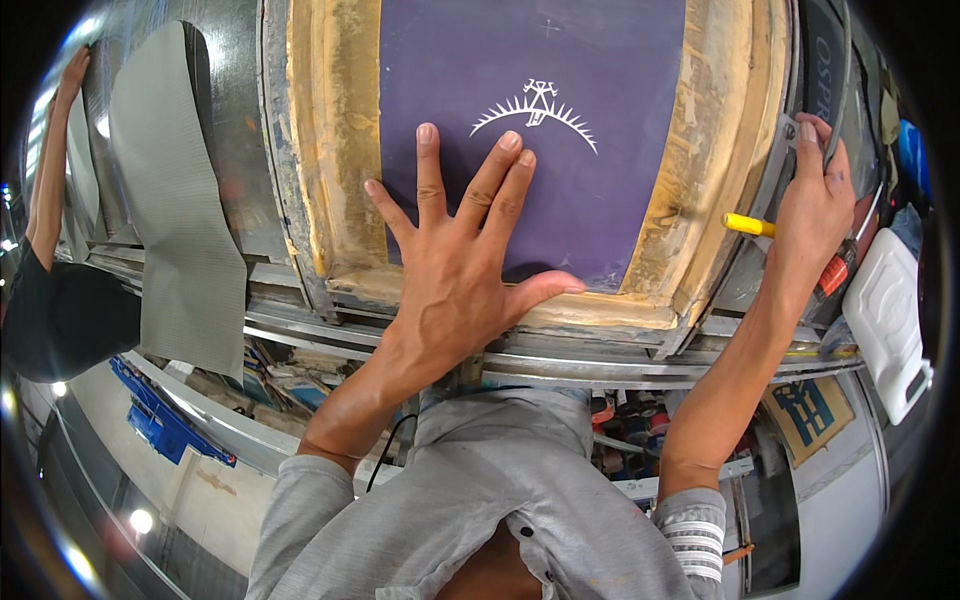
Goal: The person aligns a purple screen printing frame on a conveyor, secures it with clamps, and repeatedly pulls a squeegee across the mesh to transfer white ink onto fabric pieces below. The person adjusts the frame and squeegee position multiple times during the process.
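A screen-printing frame [330, 150] with yellowed, tape-like borders lies in front of me, around a purple mesh screen [600, 210]. A white arc with spikes and a small figure shows on the mesh. My left hand [455, 250] rests flat on the screen, fingers spread, fingertips just below the white design and thumb near the lower border. Beyond the frame's right edge, my right hand [815, 195] has its fingers curled beside a metal bracket [783, 150]. What they hold, if anything, is hidden. A yellow handle [748, 225] sticks out next to the right wrist.
A grey ribbed sheet [175, 180] drapes over the table edge at left, near another person's arm [55, 160]. A metal rail [560, 368] runs along the near edge. At right are a red-and-black object [835, 272] and a white plastic container [890, 325].
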Demonstrator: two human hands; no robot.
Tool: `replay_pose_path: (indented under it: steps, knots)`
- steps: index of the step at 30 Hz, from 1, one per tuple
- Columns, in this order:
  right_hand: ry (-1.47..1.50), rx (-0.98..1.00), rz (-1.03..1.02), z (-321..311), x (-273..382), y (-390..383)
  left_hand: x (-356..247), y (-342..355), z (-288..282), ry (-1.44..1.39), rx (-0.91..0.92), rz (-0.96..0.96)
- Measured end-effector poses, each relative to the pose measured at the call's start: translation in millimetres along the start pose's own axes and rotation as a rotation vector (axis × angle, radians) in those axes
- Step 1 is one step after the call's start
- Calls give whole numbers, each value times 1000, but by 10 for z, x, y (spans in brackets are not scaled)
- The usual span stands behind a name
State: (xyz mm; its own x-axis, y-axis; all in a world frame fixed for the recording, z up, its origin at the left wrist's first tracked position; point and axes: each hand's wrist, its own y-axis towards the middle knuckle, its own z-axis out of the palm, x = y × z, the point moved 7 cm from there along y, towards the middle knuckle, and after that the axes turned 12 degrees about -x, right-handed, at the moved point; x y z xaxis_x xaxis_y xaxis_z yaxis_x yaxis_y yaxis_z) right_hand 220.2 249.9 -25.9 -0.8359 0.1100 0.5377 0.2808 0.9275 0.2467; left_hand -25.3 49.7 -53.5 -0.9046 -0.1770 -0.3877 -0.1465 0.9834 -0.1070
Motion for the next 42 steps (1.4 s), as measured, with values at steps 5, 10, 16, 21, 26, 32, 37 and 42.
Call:
replay_pose_path:
  steps: [5, 10, 16, 21, 26, 32, 37, 42]
  knots:
    - [-12, -4, 1, -1, -31, 16, -3, -7, 5, 21, 2, -1]
    - [-35, -6, -2, -9, 39, -11, -271, -8, -44, 61, 123, 11]
    - [-25, 4, -15, 1, 9, -15, -508, 123, 86, 3, 180, 19]
    - [-24, -6, -33, 3, -5, -17, -527, 143, 146, 68, 196, 51]
    - [-31, -30, -51, -8, 34, -38, -524, 152, 157, 60, 198, 52]
    - [-80, -25, -61, -13, 47, -40, -508, 141, 157, 80, 163, 43]
    - [-31, -24, -66, -3, 22, -20, -508, 149, 130, 51, 186, 39]
    - [-26, 16, 19, 17, -17, -27, -488, 134, 106, 11, 184, 39]
